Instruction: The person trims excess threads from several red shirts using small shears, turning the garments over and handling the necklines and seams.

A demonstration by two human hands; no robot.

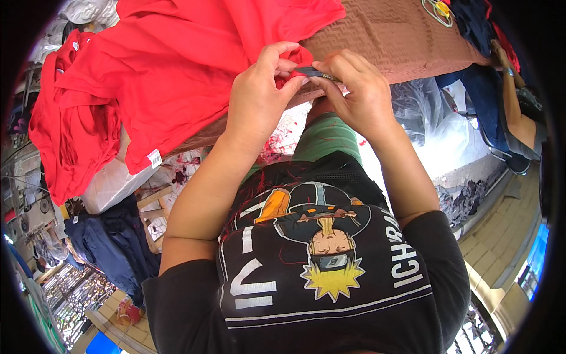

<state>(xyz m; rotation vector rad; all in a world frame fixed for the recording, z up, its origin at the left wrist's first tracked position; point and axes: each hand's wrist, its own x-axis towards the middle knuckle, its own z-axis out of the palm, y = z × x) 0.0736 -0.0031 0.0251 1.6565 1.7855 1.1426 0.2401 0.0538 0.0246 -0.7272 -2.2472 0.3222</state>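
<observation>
Red fabric (171, 65), which looks like a garment, spreads over the near left of the table, and part of it hangs down past the edge. My left hand (262, 85) is closed on a bunched piece of it, pinched between thumb and fingers. Just to the right, my right hand (356, 82) grips small dark thread snips (312, 72) between thumb and fingers. The snips' blades point left and lie against the pinched fabric. Whether the blades touch a thread is too small to make out.
A brown patterned cloth (377, 41) covers the table. Yellowish cord (437, 13) lies at its far right. Another person's arm (513, 100) reaches in at the right. Dark blue clothing (112, 239) hangs at lower left. Clear plastic (424, 112) bulges below the table's right side.
</observation>
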